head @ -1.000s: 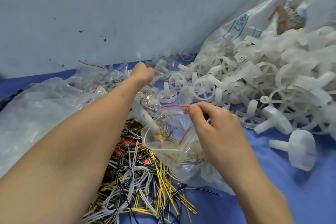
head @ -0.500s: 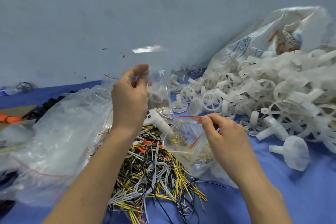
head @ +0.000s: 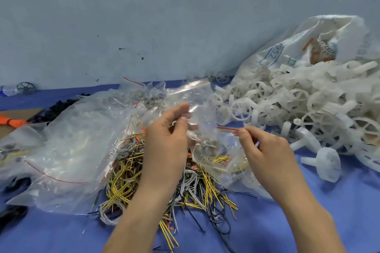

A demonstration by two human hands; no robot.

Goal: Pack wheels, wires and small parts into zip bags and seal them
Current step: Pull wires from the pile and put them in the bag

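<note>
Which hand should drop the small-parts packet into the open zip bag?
Left, probably. The left hand already pinches the small clear packet just above the zip bag, while the right hand pinches the bag's red-striped rim.

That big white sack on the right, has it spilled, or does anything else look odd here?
Yes. The white sack lies slumped open, and white plastic wheels have spread out of it across the blue table. Two dark wheels sit apart by the wall, away from any pile. The wires lie in a loose tangle.
</note>
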